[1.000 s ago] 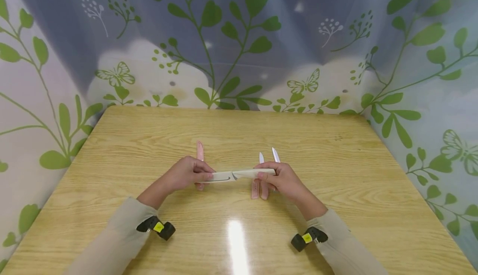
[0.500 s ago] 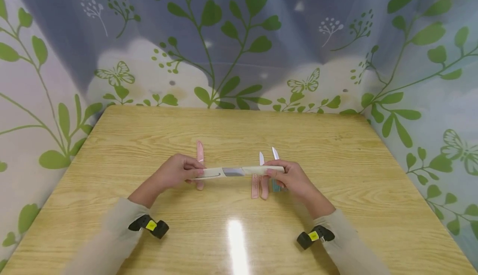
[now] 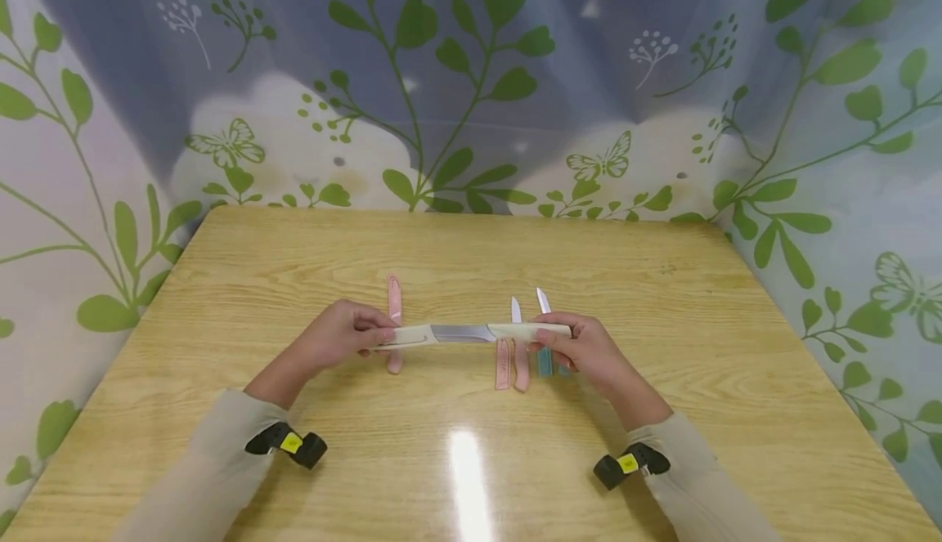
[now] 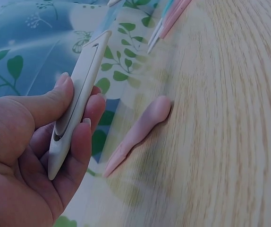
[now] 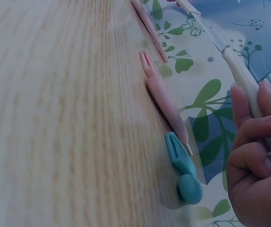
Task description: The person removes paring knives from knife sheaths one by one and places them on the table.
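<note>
Between my hands, above the table, is a cream fruit knife with its metal blade partly out of its sheath. My left hand [image 3: 346,334] pinches the cream sheath [image 4: 81,87] between thumb and fingers. In my right hand [image 3: 592,351] is the knife's cream handle [image 5: 243,78], gripped by thumb and curled fingers. The bare stretch of blade [image 3: 464,333] shows in the middle; its tip is hidden. Below my left hand lies a pink knife in its sheath [image 4: 140,125]. Near my right hand lie a pink sheath [image 3: 503,366] and a bare pink-handled knife [image 3: 522,369].
Partly under my right hand lie a teal sheath [image 3: 545,362] and a teal-handled knife [image 3: 543,301] with its blade pointing away. The wooden table [image 3: 294,256] meets a leaf-patterned curtain [image 3: 471,141] at its back and sides.
My hands have drawn apart, the left one leftward and the right one rightward. The knife has slid partly out of the sheath, baring more blade. The things on the table have stayed put.
</note>
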Tool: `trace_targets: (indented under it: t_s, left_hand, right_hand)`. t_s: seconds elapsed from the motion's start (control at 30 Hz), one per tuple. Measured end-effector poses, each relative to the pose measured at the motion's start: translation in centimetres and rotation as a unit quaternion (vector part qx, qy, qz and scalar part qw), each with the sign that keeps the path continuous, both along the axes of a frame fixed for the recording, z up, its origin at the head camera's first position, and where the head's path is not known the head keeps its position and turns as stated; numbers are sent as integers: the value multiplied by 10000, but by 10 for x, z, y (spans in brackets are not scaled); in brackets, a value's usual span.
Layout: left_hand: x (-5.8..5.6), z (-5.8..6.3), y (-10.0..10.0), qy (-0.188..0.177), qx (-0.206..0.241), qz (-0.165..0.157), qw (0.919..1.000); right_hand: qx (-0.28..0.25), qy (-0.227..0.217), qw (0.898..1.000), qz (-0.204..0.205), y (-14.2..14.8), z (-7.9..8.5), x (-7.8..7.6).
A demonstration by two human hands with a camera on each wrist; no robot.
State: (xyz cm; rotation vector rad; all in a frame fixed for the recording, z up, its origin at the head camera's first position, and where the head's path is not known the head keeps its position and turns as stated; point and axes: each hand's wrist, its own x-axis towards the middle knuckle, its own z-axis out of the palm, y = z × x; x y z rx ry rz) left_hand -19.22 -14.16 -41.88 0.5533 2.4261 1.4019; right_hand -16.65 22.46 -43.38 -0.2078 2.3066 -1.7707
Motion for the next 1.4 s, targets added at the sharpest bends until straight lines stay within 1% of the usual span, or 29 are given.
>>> trace_targets:
  t_s: [0.33, 0.57, 0.67, 0.9, 1.0, 1.2, 1.4]
  left_hand:
    - [-2, -2, -4, 82, 26, -42, 10000]
    - [-2, -3, -7, 13, -7, 82, 10000]
    - [-2, -2, -8, -9, -27, 135, 9999]
    - [-3, -3, -9, -188, 53, 348, 9992]
    - [-3, -3, -9, -199, 70, 453, 9987]
    - [-2, -4, -9, -143, 33, 678, 9976]
    - [-1, -6, -7, -178, 132, 664, 9975]
  right_hand:
    - [-48, 13, 10000, 30, 3, 5, 1]
    - [-218, 74, 9997, 23, 4, 8, 1]
    - [-277, 33, 9996, -57, 4, 9, 1]
    - [-321, -281, 9983, -398, 5, 9, -1]
    - [-383, -443, 9969, -520, 6, 9, -2]
    - [-695, -657, 9937, -580, 5, 9, -2]
    - [-913, -736, 9909, -653, 1, 9, -3]
